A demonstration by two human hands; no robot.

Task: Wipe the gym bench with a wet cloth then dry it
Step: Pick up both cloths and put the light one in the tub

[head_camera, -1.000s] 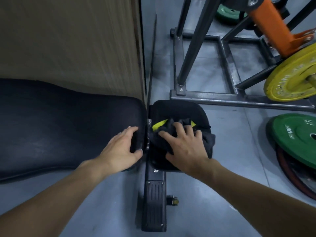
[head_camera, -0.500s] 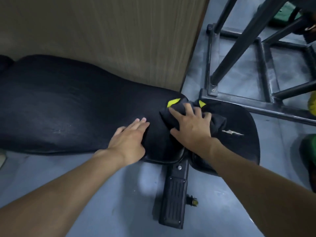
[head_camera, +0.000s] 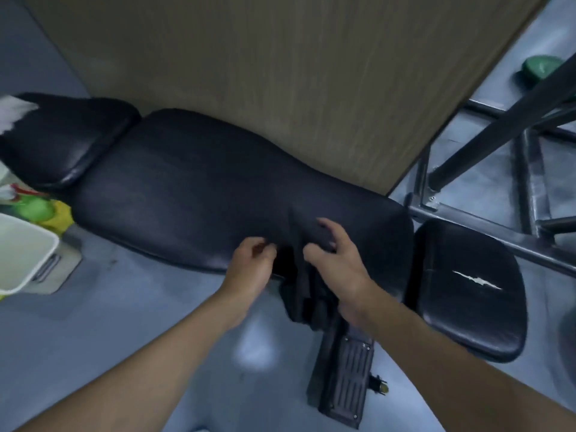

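1. Your gym bench (head_camera: 162, 182) shows three cushions, and I judge the job to be mid-wipe — no pad carries a sheen or streak I can read as wet or dried, so you cannot count any of them finished from this view
2. Left of the long pad (head_camera: 237, 201) and touching its end, the head pad (head_camera: 62, 145) has a white scrap (head_camera: 15, 116) on its far corner; I cannot tell whether that is your drying cloth. A pale bin (head_camera: 21, 254) stands on the floor near the long pad's left near corner
3. Your left hand (head_camera: 252, 266) sits at the long pad's near edge with the wrist straight; its fingers are curled in, and thumb and fingertips pinch the left border of the cloth (head_camera: 300, 288)
4. The cloth is dark and bunched, and it drapes over the long pad's near edge toward the right end, with its lower folds hanging below that edge
5. Your right hand (head_camera: 338, 260) lies on the cloth's right side, on top of the long pad, with fingers arched and the thumb tucked against a fold — it grasps the fabric rather than pressing it flat
6. Right of the long pad and just apart from it, the seat pad (head_camera: 467, 307) bears a pale tear (head_camera: 477, 280) and has no cloth on it
7. Left to do, by my reckoning: spread the cloth, pass it along the long pad and the head pad, then do the whole drying round
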